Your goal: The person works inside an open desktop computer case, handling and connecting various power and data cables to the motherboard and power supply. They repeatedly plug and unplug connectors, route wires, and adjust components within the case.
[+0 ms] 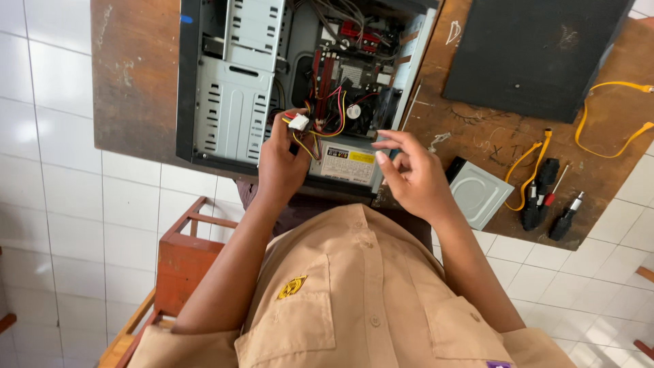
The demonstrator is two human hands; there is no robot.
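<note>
An open computer case (pixel 231 82) lies on a wooden table (pixel 136 75), its motherboard (pixel 340 68) and wiring exposed. My left hand (pixel 281 167) is shut on a white plug (pixel 298 123) with yellow, red and black wires, held just above the power supply box (pixel 347 163) at the case's near edge. To the right of that box hovers my right hand (pixel 412 177), fingers spread and curled, with nothing in it.
A silver drive unit (pixel 477 191) lies right of my right hand. Beyond it are screwdrivers (pixel 545 197), a yellow cable (pixel 606 123) and a black panel (pixel 531 48). A reddish wooden chair (pixel 184 259) stands on the white tiled floor at the lower left.
</note>
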